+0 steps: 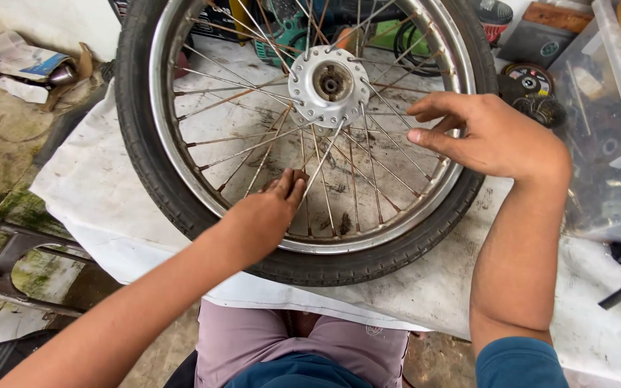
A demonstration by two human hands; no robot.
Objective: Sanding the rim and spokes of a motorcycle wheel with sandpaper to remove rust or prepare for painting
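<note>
Spoked wheel (pixel 181 194) flat on cloth-covered counter (pixel 88 187), centre frame, my left hand (pixel 264 215) pinching a lower spoke (pixel 323 159), my right hand (pixel 494 136) released, fingers hovering over right rim.

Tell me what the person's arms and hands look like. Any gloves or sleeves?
No gloves: the left hand and right hand are bare, with no rings or watch showing. The forearms are bare too. A dark blue-teal short sleeve shows on the right arm.
</note>
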